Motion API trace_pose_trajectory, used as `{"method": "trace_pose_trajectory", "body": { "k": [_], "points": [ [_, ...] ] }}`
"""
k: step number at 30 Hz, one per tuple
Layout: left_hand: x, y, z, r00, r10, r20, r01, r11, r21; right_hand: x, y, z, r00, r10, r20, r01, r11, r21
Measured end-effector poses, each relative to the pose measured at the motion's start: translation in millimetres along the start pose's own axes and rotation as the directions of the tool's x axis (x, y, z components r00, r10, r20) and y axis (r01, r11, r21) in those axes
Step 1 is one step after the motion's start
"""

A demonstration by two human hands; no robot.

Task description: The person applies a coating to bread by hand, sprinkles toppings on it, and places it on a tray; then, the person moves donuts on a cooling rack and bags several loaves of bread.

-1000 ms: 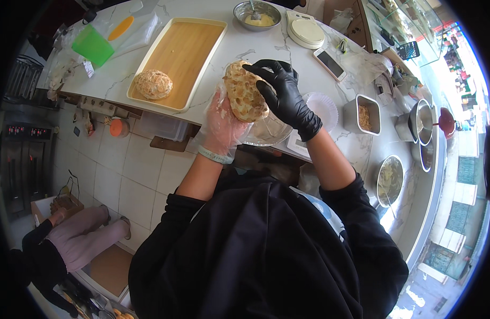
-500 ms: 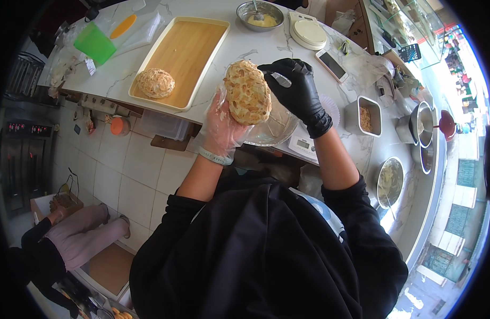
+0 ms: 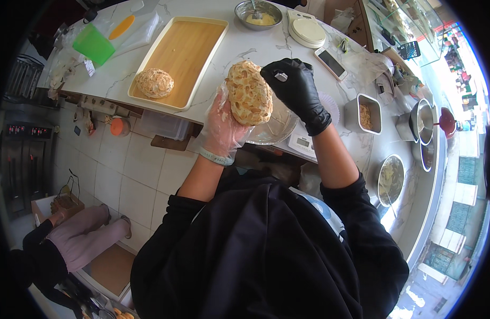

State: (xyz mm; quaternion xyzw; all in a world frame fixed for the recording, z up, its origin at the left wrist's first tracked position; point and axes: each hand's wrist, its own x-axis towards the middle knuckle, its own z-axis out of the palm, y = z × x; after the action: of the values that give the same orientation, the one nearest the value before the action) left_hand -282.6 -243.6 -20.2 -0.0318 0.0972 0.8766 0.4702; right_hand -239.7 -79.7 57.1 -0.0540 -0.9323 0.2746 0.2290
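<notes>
My left hand (image 3: 222,125), in a clear plastic glove, holds up an oval bun (image 3: 248,94) coated with pale almond flakes. My right hand (image 3: 294,85), in a black glove, is closed in a pinch at the bun's upper right edge. A small pale patch shows among its fingers; whatever they pinch is too small to make out. Partly hidden below the bun and the right hand is a round foil-like bowl (image 3: 277,130). Another flake-coated bun (image 3: 154,83) lies at the near left end of a cream-rimmed tray (image 3: 194,66).
A metal bowl of yellow cream (image 3: 244,15), a white scale (image 3: 307,33) and a phone (image 3: 330,64) stand farther back. At right are a square tin (image 3: 353,118) of crumbs and a mixing bowl (image 3: 390,182). A green container (image 3: 94,43) sits left. Another person (image 3: 75,239) is at lower left.
My right hand has shifted slightly and its fingers have drawn closer together at the bun's upper edge. My left hand still holds the bun almost in the same place.
</notes>
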Motion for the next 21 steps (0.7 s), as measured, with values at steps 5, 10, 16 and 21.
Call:
{"method": "trace_pose_trajectory", "body": {
  "k": [5, 10, 16, 21],
  "points": [
    [-2, 0, 5, 0.999, -0.002, 0.038, 0.003, 0.999, -0.037, -3, 11, 0, 0.996, -0.077, -0.05, 0.076, 0.997, -0.031],
    [-2, 1, 3, 0.998, 0.008, 0.07, -0.004, 0.998, -0.062, -15, -1, -2, 0.98, -0.195, 0.034, 0.197, 0.978, -0.073],
    [0, 0, 4, 0.997, -0.001, 0.076, 0.005, 0.999, -0.043, -18, 0, 2, 0.979, -0.202, 0.034, 0.204, 0.976, -0.077],
    [-1, 0, 4, 0.997, -0.014, 0.078, 0.018, 0.999, -0.045, -17, -3, -4, 0.986, -0.161, 0.037, 0.163, 0.982, -0.093]
  ]
}}
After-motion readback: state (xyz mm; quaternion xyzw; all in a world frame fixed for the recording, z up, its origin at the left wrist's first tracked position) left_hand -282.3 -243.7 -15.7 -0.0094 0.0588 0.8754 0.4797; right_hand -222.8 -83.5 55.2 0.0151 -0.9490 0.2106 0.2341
